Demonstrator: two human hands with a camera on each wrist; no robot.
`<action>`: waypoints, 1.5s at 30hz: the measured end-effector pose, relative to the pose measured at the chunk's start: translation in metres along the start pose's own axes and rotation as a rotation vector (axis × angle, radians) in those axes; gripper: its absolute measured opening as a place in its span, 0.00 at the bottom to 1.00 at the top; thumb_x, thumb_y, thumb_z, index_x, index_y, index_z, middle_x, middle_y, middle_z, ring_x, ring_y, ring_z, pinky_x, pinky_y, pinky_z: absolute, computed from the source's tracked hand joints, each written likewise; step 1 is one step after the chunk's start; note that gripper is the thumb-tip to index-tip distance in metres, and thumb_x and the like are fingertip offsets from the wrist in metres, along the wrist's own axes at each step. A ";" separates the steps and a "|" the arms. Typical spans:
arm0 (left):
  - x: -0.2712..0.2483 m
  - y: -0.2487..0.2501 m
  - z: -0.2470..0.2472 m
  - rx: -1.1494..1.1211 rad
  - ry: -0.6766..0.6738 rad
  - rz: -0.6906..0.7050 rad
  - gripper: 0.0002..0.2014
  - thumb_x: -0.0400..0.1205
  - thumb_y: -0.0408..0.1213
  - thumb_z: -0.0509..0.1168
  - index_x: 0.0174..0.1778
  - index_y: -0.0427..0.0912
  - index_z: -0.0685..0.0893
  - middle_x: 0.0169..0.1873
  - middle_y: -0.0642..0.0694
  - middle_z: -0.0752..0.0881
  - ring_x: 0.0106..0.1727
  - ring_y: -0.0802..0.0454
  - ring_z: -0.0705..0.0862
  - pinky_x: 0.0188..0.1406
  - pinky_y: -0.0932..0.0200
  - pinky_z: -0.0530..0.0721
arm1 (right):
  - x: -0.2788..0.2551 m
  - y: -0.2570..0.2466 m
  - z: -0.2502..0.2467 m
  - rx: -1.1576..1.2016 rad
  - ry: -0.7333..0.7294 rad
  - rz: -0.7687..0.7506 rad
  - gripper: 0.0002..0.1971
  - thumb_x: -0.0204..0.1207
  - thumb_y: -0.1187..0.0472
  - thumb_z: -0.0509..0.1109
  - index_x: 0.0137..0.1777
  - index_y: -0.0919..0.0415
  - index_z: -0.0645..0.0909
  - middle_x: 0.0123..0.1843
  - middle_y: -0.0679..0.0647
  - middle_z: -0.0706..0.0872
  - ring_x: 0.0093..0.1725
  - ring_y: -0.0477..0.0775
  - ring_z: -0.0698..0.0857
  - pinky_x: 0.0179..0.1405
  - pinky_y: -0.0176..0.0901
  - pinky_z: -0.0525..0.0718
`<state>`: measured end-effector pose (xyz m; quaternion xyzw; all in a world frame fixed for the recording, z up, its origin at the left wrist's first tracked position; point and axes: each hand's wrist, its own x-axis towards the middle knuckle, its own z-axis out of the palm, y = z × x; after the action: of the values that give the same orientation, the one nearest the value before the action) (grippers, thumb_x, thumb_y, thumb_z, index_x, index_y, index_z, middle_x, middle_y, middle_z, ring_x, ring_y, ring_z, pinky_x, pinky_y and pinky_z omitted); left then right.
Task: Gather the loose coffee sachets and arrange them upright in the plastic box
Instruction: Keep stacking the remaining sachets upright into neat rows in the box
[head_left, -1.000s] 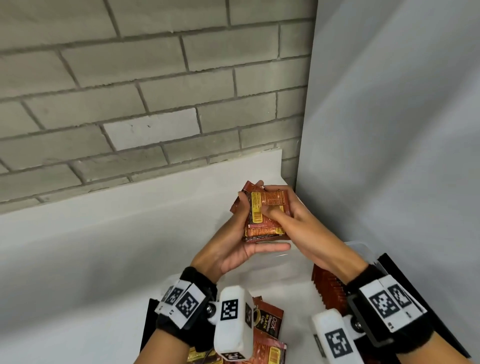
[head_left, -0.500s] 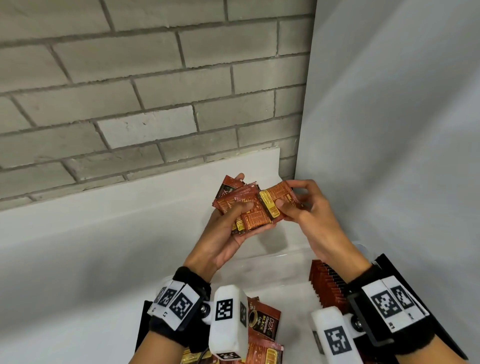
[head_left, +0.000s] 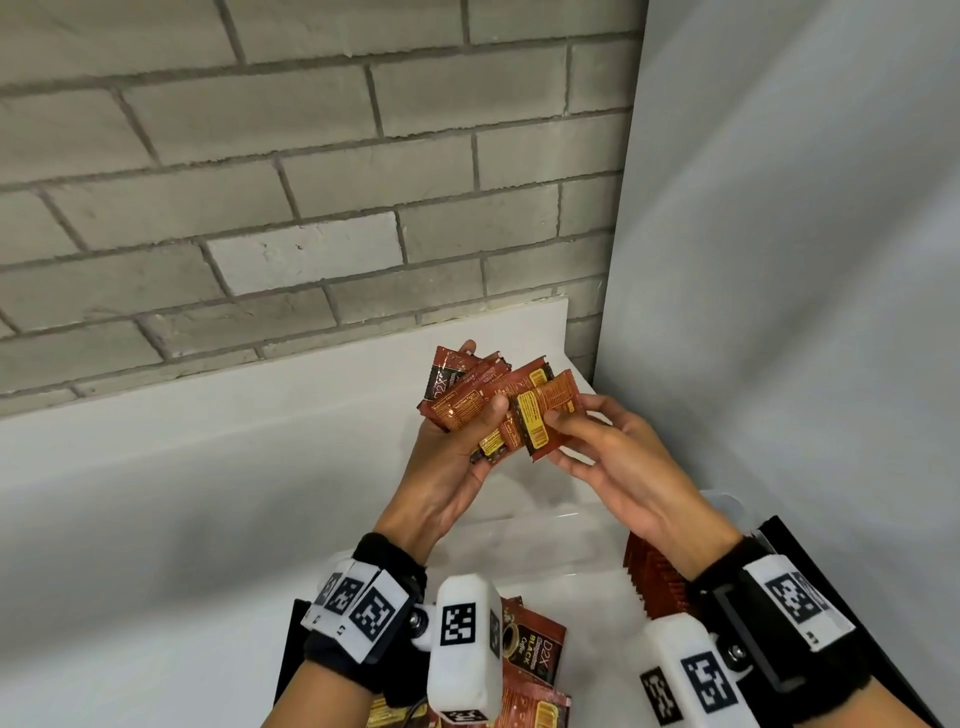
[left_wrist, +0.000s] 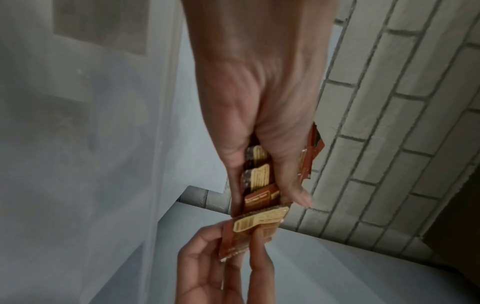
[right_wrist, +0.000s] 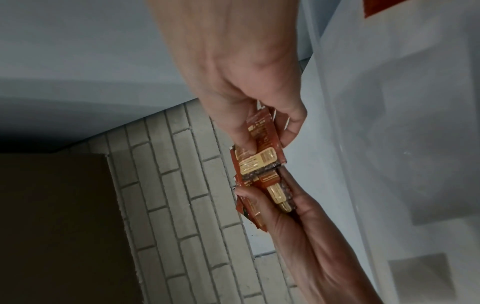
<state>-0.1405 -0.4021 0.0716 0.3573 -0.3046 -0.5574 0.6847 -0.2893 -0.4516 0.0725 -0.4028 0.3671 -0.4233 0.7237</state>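
The left hand (head_left: 451, 470) is raised above the work surface with its fingers and thumb curled round a fanned bunch of red-brown coffee sachets (head_left: 470, 400). The right hand (head_left: 618, 467) meets it from the right, thumb and fingers pinching the rightmost sachet (head_left: 545, 415) of the fan, whose yellow label panel faces the head camera. Both wrists carry black straps with white tagged camera housings.

Below the hands, a clear plastic box (head_left: 727, 506) sits at the right, with a row of sachets standing upright (head_left: 652, 577) against its right side. Nearer the person, loose sachets (head_left: 535, 654) lie flat on the white tabletop (head_left: 182, 571), one reading "D2X Black Coffee". The tabletop runs back to a low white ledge under a grey brick wall (head_left: 260, 182); a plain pale wall (head_left: 805, 260) closes the corner on the right.

The left wrist view looks along the palm (left_wrist: 249, 92) and shows the sachets edge-on, stacked between thumb and fingers, with the right hand's fingers (left_wrist: 257, 263) gripping the lowest one. The right wrist view shows the pinch (right_wrist: 259, 144) from behind, the translucent box wall (right_wrist: 389, 144), and a dark panel (right_wrist: 52, 226) beside the brickwork that the head view does not show.
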 end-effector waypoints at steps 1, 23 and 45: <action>0.000 -0.001 0.000 0.018 -0.001 -0.009 0.15 0.73 0.34 0.68 0.56 0.47 0.87 0.54 0.41 0.90 0.58 0.43 0.88 0.52 0.49 0.89 | 0.000 -0.001 -0.001 0.009 0.006 -0.009 0.12 0.74 0.70 0.73 0.55 0.61 0.78 0.44 0.54 0.92 0.44 0.50 0.91 0.53 0.49 0.87; 0.001 -0.004 -0.001 0.022 -0.005 -0.053 0.16 0.75 0.38 0.66 0.59 0.43 0.84 0.56 0.37 0.89 0.56 0.42 0.89 0.48 0.51 0.89 | -0.005 -0.005 0.000 -0.297 -0.080 -0.097 0.16 0.73 0.74 0.72 0.58 0.60 0.81 0.52 0.54 0.89 0.49 0.44 0.89 0.39 0.29 0.83; 0.005 0.000 -0.001 0.018 0.137 -0.039 0.12 0.86 0.35 0.60 0.61 0.37 0.83 0.55 0.37 0.87 0.57 0.44 0.88 0.58 0.47 0.86 | -0.005 -0.012 -0.005 -0.360 -0.041 -0.114 0.13 0.75 0.71 0.71 0.57 0.58 0.78 0.51 0.53 0.90 0.45 0.43 0.90 0.38 0.28 0.83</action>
<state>-0.1385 -0.4072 0.0707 0.4064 -0.2550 -0.5421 0.6899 -0.2992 -0.4522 0.0821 -0.5546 0.3985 -0.3829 0.6221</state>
